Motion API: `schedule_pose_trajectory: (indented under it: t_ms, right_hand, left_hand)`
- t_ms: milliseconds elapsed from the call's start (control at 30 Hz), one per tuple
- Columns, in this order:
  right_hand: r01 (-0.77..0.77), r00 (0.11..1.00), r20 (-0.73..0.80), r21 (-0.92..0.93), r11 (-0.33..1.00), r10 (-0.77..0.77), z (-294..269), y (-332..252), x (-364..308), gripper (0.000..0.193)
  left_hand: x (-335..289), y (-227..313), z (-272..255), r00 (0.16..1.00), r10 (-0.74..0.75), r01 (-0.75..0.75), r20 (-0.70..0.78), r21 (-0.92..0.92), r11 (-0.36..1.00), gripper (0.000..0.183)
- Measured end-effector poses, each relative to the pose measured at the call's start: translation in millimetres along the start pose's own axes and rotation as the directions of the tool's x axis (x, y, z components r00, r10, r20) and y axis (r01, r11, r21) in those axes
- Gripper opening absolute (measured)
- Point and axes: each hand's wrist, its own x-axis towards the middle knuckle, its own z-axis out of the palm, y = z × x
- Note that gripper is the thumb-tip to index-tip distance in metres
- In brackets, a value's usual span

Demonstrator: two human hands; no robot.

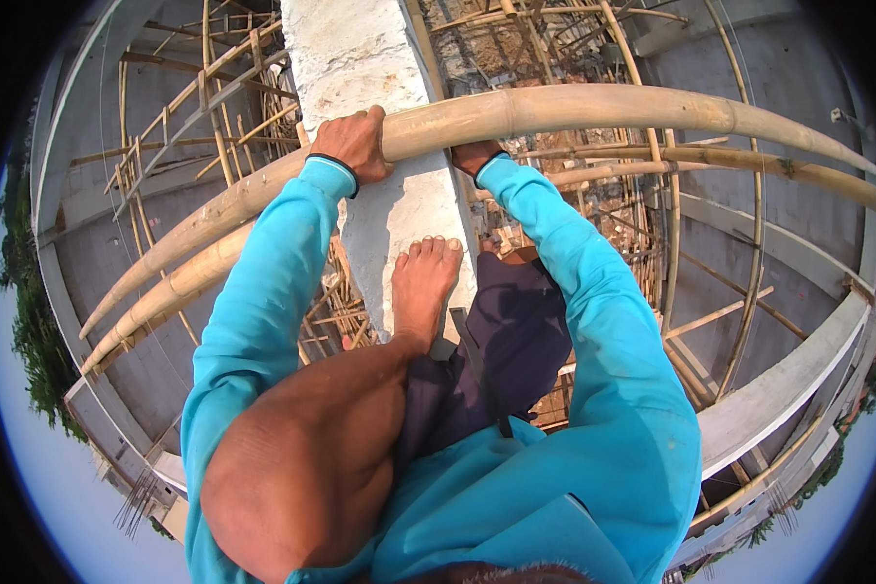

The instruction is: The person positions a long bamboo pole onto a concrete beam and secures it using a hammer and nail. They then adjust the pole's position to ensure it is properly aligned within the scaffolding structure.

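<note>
A long, thick bamboo pole [555,109] lies crosswise in front of me, over a narrow white concrete beam [355,54]. My left hand [355,144] is closed over this pole on the beam's left side. Below the pole at the beam's right edge, my right hand [475,156] grips it from beneath, its fingers mostly hidden behind the bamboo. A second bamboo pole [180,287] runs roughly alongside, nearer to me on the left; its middle is covered by my arm and the beam area. My bare left foot [426,287] rests on the beam between my arms.
Bamboo scaffolding [219,107] stands lower down on both sides of the beam. Far below lies rubble-strewn ground [487,49]. Grey walls [701,97] flank the drop, and a concrete ledge [788,375] curves along the right. My right foot [492,245] is partly hidden by dark trousers.
</note>
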Motion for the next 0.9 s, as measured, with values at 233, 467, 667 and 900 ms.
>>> schedule_pose_trajectory:
  t_ms: [233,467,667,900]
  right_hand:
    - [0.165,0.986,-0.002,0.019,0.986,-0.165,9.0,12.4,-36.0,0.030]
    - [-0.416,0.785,-0.143,0.599,0.684,0.603,-34.9,-11.7,-118.2,0.021]
    - [0.375,0.349,0.071,0.903,-0.209,0.934,-87.5,26.4,-110.2,0.015]
    - [0.518,0.494,0.108,0.761,-0.391,0.863,-105.7,42.9,-43.7,0.056]
  left_hand:
    - [-0.1,0.2,-0.7,1.000,0.008,-0.009,-0.009,-0.011,1.000,0.058]
    - [-2.3,-2.3,-3.1,0.999,0.013,-0.012,0.032,-0.028,1.000,0.058]
    - [5.2,-3.7,-14.0,0.995,0.050,-0.050,0.081,-0.006,0.999,0.060]
    - [11.7,-8.5,-19.0,0.988,0.068,-0.069,0.135,0.000,0.998,0.060]
